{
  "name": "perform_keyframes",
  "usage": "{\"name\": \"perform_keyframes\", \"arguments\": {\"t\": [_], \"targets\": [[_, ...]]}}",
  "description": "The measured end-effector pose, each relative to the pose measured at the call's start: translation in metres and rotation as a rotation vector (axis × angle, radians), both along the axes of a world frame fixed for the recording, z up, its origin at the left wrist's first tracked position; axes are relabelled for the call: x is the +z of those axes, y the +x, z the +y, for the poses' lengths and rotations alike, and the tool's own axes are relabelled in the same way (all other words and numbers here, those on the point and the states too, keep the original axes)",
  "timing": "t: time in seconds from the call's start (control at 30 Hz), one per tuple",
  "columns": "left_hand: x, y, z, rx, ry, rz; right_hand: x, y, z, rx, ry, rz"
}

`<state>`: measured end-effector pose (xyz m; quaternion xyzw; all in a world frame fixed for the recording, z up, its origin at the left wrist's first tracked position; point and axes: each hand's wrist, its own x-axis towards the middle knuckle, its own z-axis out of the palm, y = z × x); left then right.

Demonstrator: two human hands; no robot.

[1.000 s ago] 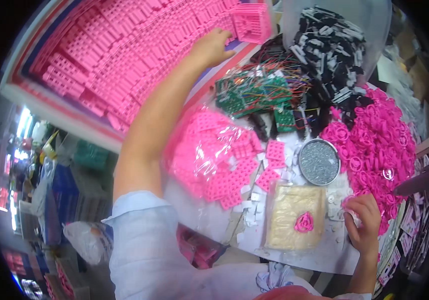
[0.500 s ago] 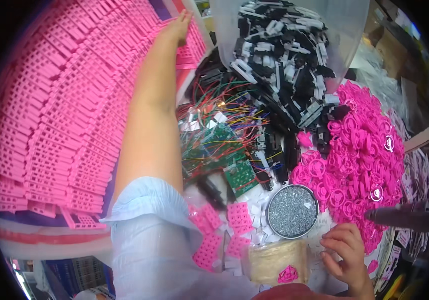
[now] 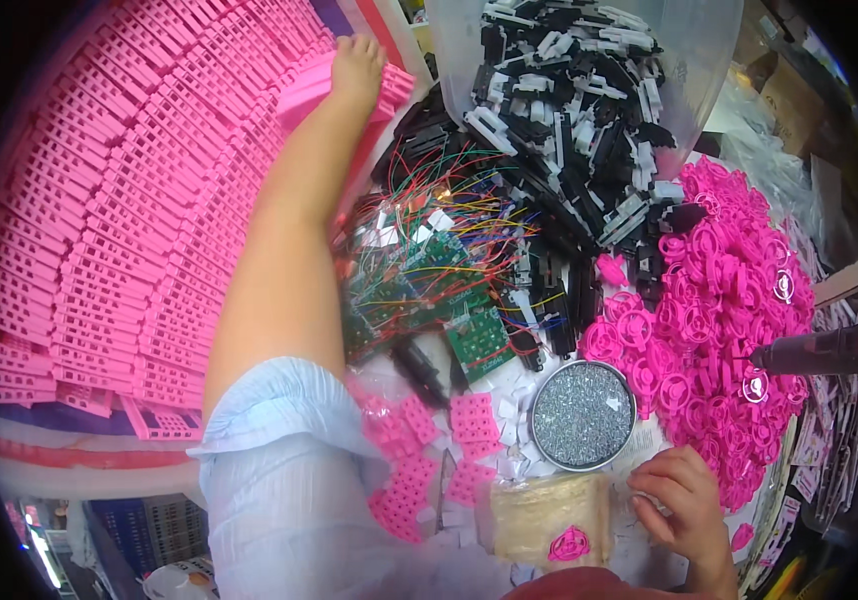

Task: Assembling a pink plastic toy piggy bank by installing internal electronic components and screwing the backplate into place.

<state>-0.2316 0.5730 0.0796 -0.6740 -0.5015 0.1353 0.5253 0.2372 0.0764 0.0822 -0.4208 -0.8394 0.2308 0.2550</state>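
Where the left hand (image 3: 355, 74) grips, pink casings (image 3: 306, 92) lie beneath its fingers (image 3: 360, 46).

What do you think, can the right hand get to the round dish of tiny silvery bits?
Probably yes. The right hand is close to the round dish, and only flat, pale material shows between them, so the way looks free.

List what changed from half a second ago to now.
The left hand drew back slightly toward the person; a pink part under it now shows a smooth side. Grip unclear. Same: right hand beside the wrapped pad, pink flower on it.
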Motion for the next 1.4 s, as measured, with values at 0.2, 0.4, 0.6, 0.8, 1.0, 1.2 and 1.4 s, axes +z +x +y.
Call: {"name": "perform_keyframes", "arguments": {"t": [0.2, 0.4, 0.6, 0.8, 1.0, 1.2, 1.4], "targets": [[0.004, -0.027, -0.070, -0.036, 0.026, -0.162, 0.005, 0.008, -0.020, 0.059, 0.029, 0.062], [0.097, -0.023, -0.204, -0.413, 0.054, -0.540, 0.019, 0.000, -0.030, 0.041, 0.061, 0.315], [0.139, 0.047, -0.425, -1.020, -0.096, -0.578, 0.050, -0.070, 0.047, -0.077, -0.628, 1.162], [0.141, 0.063, -0.568, -1.158, -0.334, -0.482, 0.009, -0.132, 0.015, 0.720, -1.624, 1.069], [0.126, 0.036, -0.618, -1.077, -0.386, -0.550, -0.010, -0.173, -0.079, 0.659, -1.613, 1.217], [0.100, 0.015, -0.643, -0.534, -0.055, -0.727, 0.015, -0.194, -0.082, 0.557, -1.486, 1.183], [0.131, -0.047, -0.627, 0.068, -0.755, -2.278, 0.048, -0.240, -0.039, 0.468, -1.310, 1.181]]}}
